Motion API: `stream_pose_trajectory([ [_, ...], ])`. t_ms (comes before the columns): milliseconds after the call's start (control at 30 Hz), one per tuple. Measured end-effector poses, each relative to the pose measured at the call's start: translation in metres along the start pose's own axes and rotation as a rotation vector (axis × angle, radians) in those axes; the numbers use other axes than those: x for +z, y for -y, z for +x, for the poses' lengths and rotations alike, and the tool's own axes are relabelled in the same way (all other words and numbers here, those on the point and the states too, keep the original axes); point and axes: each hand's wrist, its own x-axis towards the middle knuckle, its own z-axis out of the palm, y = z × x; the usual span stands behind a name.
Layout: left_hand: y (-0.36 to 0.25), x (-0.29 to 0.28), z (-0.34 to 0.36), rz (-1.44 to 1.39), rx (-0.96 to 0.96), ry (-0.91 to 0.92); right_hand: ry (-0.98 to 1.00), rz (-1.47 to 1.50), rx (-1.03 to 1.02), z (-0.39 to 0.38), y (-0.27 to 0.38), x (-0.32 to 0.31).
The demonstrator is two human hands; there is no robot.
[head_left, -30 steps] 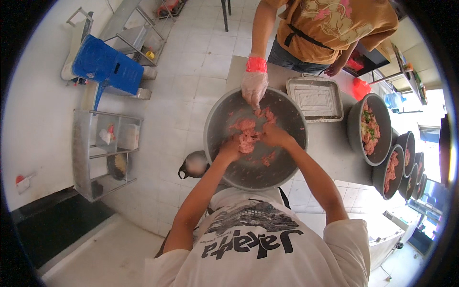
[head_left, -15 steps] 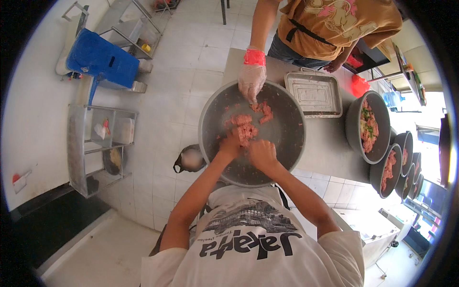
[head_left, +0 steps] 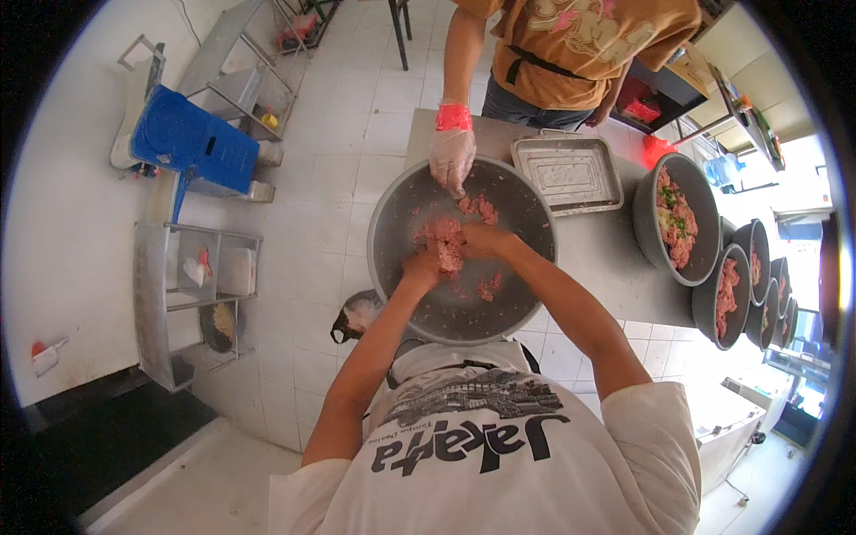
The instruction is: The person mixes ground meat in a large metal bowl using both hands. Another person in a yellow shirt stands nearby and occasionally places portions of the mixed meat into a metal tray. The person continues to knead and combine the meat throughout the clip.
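Observation:
A wide grey bowl (head_left: 522, 294) sits before me at the table's near end. In its middle lies a mound of pink minced meat (head_left: 442, 230). My left hand (head_left: 426, 266) grips the mound from the near left, its fingertips partly hidden in meat. From the right, my right hand (head_left: 482, 240) closes on the same mound, fingers mostly buried. Across the bowl, another person's gloved hand (head_left: 453, 159), red band at the wrist, hangs inside the far rim with its fingertips together. Beside it is a smaller meat lump (head_left: 480, 209); another scrap (head_left: 489, 286) lies near my right forearm.
On the steel table (head_left: 593, 259) rests a metal tray (head_left: 569, 174). Right of it stands a grey bowl (head_left: 644, 234) of meat with green bits, then several more meat bowls. The other person (head_left: 553, 62) stands opposite. A dark bag (head_left: 357, 314) is on the floor at left.
My right hand has moved up and left onto the meat mound, leaving a scrap in view below. My left hand stays against the mound. The gloved hand has shifted slightly left with the view.

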Motion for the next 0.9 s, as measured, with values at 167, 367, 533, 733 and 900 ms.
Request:
stream_pose_trajectory([
  [167, -0.014, -0.001, 0.012, 0.122, 0.201, -0.286, -0.664, -0.399, -0.231, 0.009, -0.071, 0.047],
  [367, -0.021, 0.003, 0.020, 0.092, 0.319, -0.471, -0.318, 0.109, 0.014, 0.007, -0.064, 0.073],
  [533, 0.036, 0.007, 0.035, -0.046, 0.401, -0.258, -0.101, 0.352, 0.124, 0.018, -0.092, 0.077],
  [733, 0.071, -0.003, 0.036, -0.077, 0.311, -0.187, -0.332, -0.019, 0.234, 0.006, -0.083, 0.045],
  [900, 0.007, -0.034, -0.011, -0.224, -0.013, -0.068, -0.418, -0.025, 0.450, -0.047, -0.009, 0.004],
])
